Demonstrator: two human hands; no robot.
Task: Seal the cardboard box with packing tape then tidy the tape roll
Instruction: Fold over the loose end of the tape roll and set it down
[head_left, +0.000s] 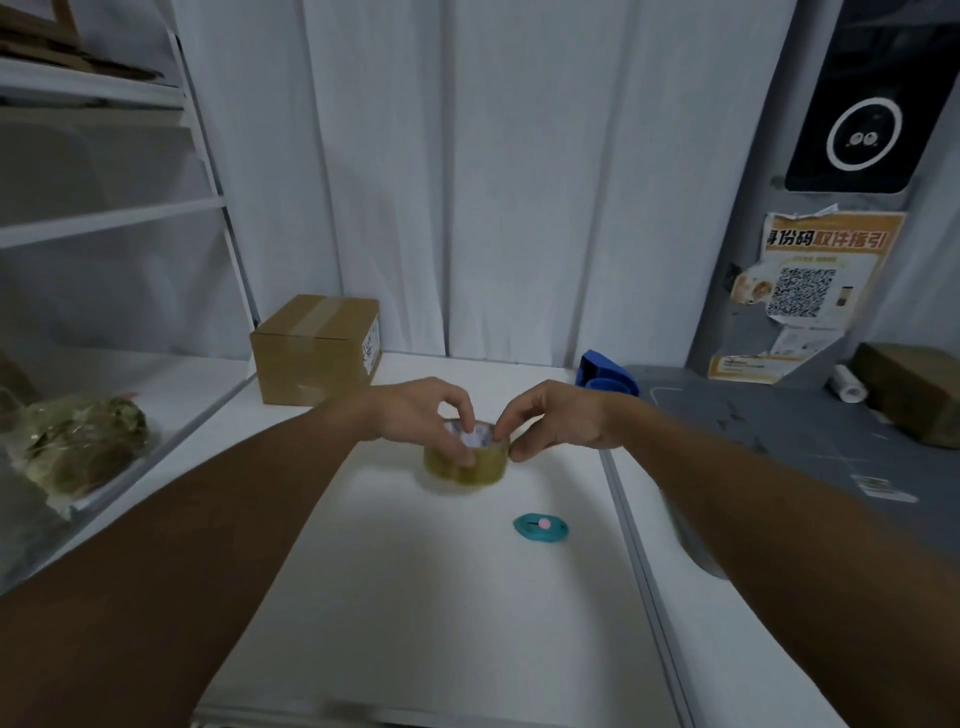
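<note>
A yellowish roll of packing tape (470, 465) lies flat on the white table (415, 597), a little beyond its middle. My left hand (421, 413) grips the roll from the left, with fingers curled over its top rim and into the core. My right hand (553, 418) pinches the roll's right edge between thumb and fingers. A closed cardboard box (311, 358) with a strip of tape along its top seam stands at the back left of the table, apart from both hands.
A small teal cutter (540, 527) with a pink button lies in front of the roll. A blue tape dispenser (605, 373) sits at the back. White shelves (104, 218) with a plastic bag (78, 447) stand at left; a grey mat (779, 441) with a brown parcel (914, 389) lies at right.
</note>
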